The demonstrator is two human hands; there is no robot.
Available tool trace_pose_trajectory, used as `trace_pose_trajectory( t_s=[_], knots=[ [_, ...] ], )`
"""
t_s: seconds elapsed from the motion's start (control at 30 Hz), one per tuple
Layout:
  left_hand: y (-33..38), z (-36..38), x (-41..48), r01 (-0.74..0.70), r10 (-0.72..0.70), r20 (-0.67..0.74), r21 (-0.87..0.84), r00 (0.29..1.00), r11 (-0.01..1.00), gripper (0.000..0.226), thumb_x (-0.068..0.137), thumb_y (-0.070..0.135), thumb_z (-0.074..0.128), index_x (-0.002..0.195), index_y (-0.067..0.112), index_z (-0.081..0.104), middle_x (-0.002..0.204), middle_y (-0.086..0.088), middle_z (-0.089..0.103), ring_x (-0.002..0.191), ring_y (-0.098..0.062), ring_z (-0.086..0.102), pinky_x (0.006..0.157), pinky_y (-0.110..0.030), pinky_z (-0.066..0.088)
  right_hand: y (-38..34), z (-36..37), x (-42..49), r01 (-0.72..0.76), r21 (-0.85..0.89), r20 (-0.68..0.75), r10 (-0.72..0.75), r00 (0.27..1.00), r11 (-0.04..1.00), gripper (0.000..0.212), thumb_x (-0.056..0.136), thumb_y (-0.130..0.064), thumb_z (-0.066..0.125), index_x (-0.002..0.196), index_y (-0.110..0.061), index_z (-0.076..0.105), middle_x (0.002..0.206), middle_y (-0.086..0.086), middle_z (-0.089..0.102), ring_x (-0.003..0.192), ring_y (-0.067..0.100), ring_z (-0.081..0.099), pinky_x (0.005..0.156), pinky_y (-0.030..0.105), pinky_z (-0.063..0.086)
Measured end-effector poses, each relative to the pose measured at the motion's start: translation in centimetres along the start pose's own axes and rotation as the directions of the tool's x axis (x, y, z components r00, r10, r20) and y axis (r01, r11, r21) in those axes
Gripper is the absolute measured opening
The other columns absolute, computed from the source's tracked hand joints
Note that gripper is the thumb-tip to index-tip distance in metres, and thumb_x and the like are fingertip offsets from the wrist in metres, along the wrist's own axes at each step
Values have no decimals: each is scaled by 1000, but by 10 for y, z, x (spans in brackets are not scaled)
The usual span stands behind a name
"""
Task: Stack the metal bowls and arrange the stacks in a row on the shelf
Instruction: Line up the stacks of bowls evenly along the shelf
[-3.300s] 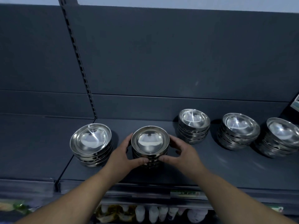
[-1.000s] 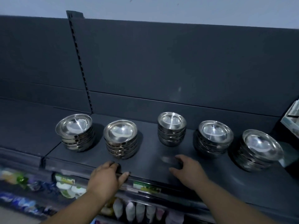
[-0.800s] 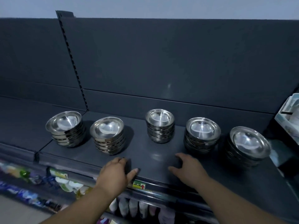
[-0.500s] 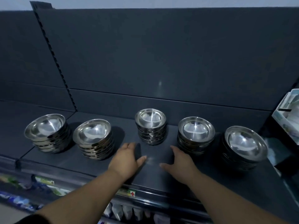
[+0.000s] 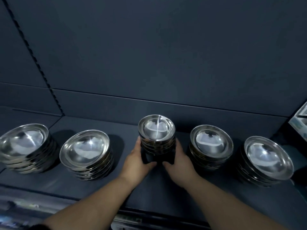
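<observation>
Several stacks of shiny metal bowls stand in a row on the dark shelf [image 5: 149,193]. The middle stack [image 5: 157,131] is narrower and sits a bit further back. My left hand [image 5: 137,161] cups its left side and my right hand [image 5: 178,161] cups its right side, fingers wrapped around the lower bowls. To the left stand a second stack [image 5: 86,151] and the far-left stack [image 5: 25,145]. To the right stand another stack [image 5: 211,142] and the far-right stack [image 5: 267,157].
A dark back panel [image 5: 166,55] rises behind the shelf, with a slotted upright [image 5: 33,55] at the left. A pale box [image 5: 300,120] pokes in at the right edge. The shelf's front edge strip [image 5: 129,220] runs below my forearms.
Both hands left the second stack, slid right along the shelf front, then reached forward and closed around the middle stack. The view moved closer and to the right.
</observation>
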State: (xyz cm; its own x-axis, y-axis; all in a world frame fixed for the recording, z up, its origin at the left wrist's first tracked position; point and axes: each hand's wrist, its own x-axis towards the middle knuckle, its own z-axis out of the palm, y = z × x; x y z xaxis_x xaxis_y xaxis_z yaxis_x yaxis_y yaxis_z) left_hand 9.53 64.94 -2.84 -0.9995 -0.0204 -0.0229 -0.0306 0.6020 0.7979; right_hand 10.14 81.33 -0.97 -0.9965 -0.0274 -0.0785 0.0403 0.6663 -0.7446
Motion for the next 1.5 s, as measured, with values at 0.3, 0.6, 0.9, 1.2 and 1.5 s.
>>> trace_pose_trajectory(
  t_s=[0.3, 0.6, 0.9, 1.2, 1.5],
  knots=[
    [-11, -3, -30, 27, -16, 56, -198, 998, 980, 109, 60, 35, 84, 149, 31, 22, 129, 17, 60, 122, -1, 54, 109, -28, 40, 9, -1, -33, 45, 129, -14, -44, 999, 991, 88, 80, -10, 72, 150, -27, 23, 131, -8, 60, 118, 1, 53, 97, 11, 34],
    [-12, -12, -69, 82, -78, 24, -344, 997, 935, 115, 43, 49, 86, 143, 26, 34, 124, 16, 63, 116, 1, 58, 107, -33, 44, 21, 2, -65, 80, 198, -2, -81, 997, 977, 68, 74, -19, 79, 134, -27, 47, 101, -24, 64, 100, -12, 61, 93, 11, 47],
    [3, -26, -69, 16, -31, -57, -246, 998, 969, 82, 60, 24, 90, 125, 36, 42, 112, 26, 58, 101, 22, 47, 85, 4, 35, 6, -16, -48, 133, 176, 13, -137, 990, 975, 95, 68, -30, 85, 148, -30, 34, 142, -10, 51, 131, 5, 45, 112, 30, 37],
    [4, -33, -68, -32, 20, -55, -218, 998, 975, 93, 58, 26, 91, 137, 31, 42, 124, 19, 59, 118, 2, 51, 105, -21, 37, 10, -10, -48, 151, 195, -43, -146, 988, 969, 88, 64, -29, 88, 139, -33, 44, 127, -16, 59, 122, 1, 51, 105, 23, 41],
    [6, -39, -68, -55, 55, -5, -249, 998, 967, 94, 61, 13, 89, 137, 35, 38, 116, 33, 55, 104, 27, 47, 103, -14, 37, 11, -7, -52, 147, 177, -54, -140, 989, 973, 88, 65, -30, 88, 139, -31, 41, 129, -13, 58, 123, 4, 51, 105, 22, 40]
  ],
)
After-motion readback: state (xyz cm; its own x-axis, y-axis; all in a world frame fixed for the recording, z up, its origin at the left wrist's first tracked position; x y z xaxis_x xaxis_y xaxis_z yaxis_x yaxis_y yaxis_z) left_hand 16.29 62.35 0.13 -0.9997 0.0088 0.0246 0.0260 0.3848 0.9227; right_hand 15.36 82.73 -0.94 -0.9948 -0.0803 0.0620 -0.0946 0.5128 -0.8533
